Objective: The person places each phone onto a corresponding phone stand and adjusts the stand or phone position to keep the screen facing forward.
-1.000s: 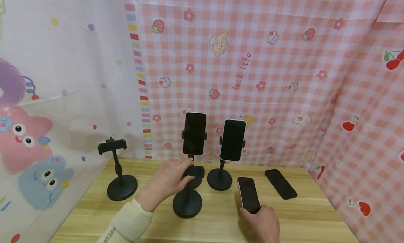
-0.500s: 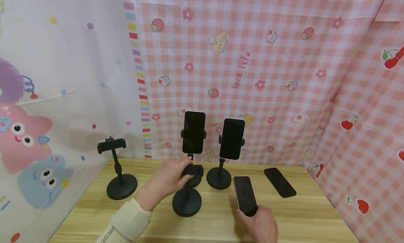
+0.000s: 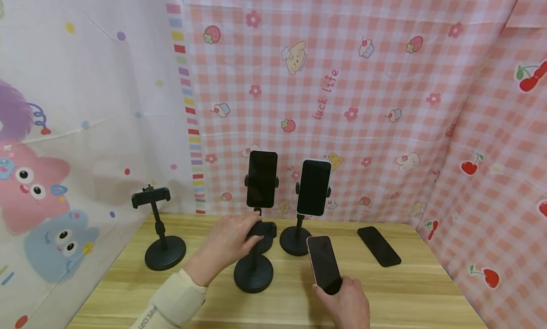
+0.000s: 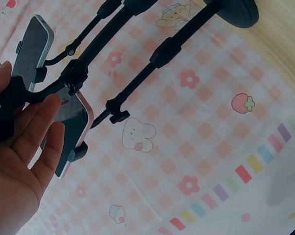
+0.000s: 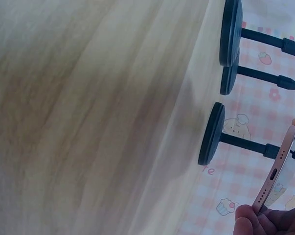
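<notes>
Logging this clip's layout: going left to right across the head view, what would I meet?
Empty phone stand → left hand gripping another stand → first mounted phone → second mounted phone → right hand with its held phone → flat-lying phone.

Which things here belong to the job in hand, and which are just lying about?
Seemingly in the job: gripped stand, left hand, held phone, right hand.

Just about: flat phone, phoneless stand, left mounted phone, right mounted phone, their stands.

Four phones (image 3: 324, 265), four stands (image 3: 166, 253), two hands (image 3: 228, 238)
</notes>
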Tool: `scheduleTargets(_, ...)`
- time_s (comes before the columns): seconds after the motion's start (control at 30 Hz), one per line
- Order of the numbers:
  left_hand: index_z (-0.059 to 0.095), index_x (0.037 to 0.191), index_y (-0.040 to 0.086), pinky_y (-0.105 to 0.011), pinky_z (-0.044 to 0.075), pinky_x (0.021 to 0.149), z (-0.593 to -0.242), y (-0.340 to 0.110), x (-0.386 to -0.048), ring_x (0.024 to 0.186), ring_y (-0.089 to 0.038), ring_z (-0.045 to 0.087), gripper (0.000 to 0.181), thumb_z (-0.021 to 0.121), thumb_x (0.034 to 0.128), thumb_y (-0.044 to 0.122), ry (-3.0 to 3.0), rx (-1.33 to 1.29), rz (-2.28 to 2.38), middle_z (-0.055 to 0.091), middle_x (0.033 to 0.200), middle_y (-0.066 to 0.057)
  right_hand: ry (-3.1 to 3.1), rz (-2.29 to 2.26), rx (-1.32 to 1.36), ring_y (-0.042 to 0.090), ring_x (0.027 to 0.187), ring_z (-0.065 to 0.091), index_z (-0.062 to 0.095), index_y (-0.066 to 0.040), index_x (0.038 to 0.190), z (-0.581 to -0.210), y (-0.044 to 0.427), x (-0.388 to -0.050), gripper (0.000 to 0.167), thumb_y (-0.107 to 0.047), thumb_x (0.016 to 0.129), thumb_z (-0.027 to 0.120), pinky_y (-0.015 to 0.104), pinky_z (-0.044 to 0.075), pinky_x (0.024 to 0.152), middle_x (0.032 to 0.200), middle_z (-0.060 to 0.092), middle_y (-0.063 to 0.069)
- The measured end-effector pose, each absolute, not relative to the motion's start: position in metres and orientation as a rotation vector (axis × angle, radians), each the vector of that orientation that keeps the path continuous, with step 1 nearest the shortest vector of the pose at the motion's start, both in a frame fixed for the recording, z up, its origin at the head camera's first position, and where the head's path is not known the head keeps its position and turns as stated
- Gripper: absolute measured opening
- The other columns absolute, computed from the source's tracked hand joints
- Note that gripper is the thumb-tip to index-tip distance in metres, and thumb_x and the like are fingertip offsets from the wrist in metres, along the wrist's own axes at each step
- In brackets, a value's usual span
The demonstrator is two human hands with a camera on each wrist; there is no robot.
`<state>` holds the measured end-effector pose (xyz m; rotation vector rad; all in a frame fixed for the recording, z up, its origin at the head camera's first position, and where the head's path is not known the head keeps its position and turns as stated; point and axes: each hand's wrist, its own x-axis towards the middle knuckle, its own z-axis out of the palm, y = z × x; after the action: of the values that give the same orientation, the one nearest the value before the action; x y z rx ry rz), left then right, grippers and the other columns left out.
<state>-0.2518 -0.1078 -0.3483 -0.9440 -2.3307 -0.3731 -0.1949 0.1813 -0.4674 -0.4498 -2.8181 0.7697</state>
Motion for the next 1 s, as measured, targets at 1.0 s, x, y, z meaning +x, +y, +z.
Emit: scheduleTargets(1.0, 0.049, 0.141, 0.008, -0.043, 0.054, 0.087, -0.358, -0.115, -0.248, 0.107, -0.027, 0.066, 0.067, 0.079, 0.0859, 0.032, -2.422, -0.885, -0.542, 0.061, 0.133, -0.012, -2.763, 0.789, -0.396, 0.027, 0.075, 0.056, 0.061, 0.013, 0.114, -0.442, 0.160, -0.187, 0.092, -0.065, 0.069, 0.078, 0.048, 0.049, 0.071, 0.091, 0.056, 0.016)
